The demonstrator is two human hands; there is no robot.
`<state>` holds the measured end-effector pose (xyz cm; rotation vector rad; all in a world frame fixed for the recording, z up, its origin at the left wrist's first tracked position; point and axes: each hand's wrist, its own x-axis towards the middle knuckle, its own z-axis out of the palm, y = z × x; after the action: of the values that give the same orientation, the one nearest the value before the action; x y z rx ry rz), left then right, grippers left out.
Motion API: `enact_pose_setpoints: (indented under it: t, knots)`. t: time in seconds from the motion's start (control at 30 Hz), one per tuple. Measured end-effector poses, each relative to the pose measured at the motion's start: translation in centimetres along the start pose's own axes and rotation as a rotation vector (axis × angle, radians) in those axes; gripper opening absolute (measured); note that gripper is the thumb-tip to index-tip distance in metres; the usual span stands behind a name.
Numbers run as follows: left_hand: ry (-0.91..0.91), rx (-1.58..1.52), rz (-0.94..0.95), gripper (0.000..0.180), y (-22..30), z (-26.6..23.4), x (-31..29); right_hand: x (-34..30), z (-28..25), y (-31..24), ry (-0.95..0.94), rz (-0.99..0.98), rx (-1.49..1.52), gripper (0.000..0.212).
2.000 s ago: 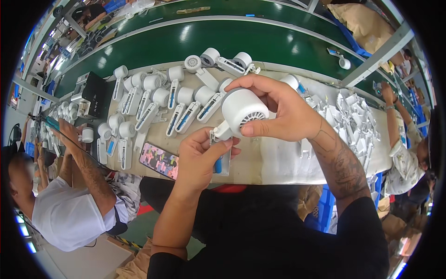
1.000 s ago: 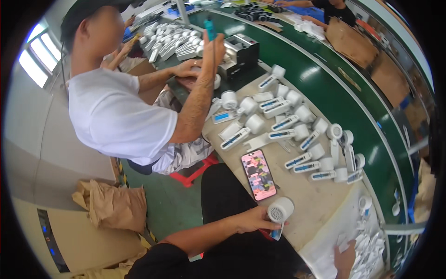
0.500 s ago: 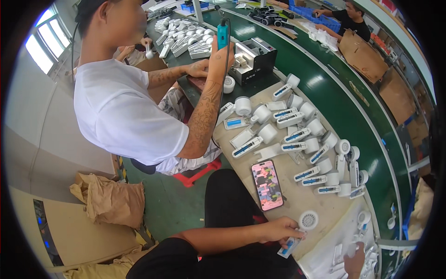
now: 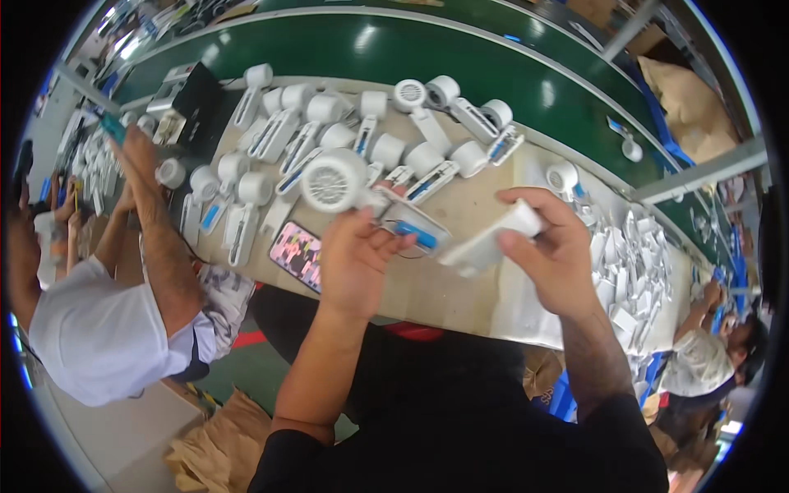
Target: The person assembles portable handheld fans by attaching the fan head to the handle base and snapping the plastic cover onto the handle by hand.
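My left hand (image 4: 352, 264) grips a white handheld fan (image 4: 331, 182) with a round slotted head. Its handle lies opened, and a blue battery cell (image 4: 416, 235) shows inside beside thin dark wires. In my right hand (image 4: 562, 256) is a white plastic handle cover (image 4: 486, 243), pinched at one end and slightly blurred. The cover's free end is close to the fan's opened handle; I cannot tell whether they touch. A phone (image 4: 297, 254) with a bright pink screen lies left of my left wrist.
Several white fans with opened handles (image 4: 427, 182) crowd the far side of the table. A heap of white plastic parts (image 4: 631, 271) lies to the right. At left, a person in a white shirt (image 4: 123, 329) holds a teal tool (image 4: 113, 128) near a black machine (image 4: 193, 107).
The view has swung to the right. My left hand has lifted the fan up over the table. My right hand, earlier low at the pile of parts, now holds the white cover near the fan.
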<state>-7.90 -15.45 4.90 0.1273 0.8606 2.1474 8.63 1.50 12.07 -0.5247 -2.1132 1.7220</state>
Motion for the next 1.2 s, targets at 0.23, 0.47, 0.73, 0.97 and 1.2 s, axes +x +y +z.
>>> enact_pose_setpoints:
  t: [0.23, 0.47, 0.73, 0.97, 1.2]
  knots:
    - [0.020, 0.005, 0.060, 0.043, -1.3, 3.4, 0.2, -0.9, 2.7, 0.6, 0.044, 0.156, 0.542, 0.028]
    - [0.076, 0.019, 0.151, 0.043, -0.6, 5.6, -0.1, -3.0, 2.2, 2.3, -0.051, -0.107, 0.030, 0.030]
    - [-0.038, -0.038, 0.154, 0.046, -1.7, 5.1, -1.4, -1.0, 4.7, 1.3, 0.052, -0.035, 0.221, 0.023]
    - [-0.058, -0.005, 0.156, 0.045, -1.8, 4.7, -2.1, -0.3, 5.5, 2.2, 0.111, -0.012, 0.294, 0.022]
    - [-0.049, 0.290, 0.302, 0.036, -0.9, 3.2, -2.2, -0.1, 5.9, 0.6, 0.059, 0.217, 0.286, 0.030]
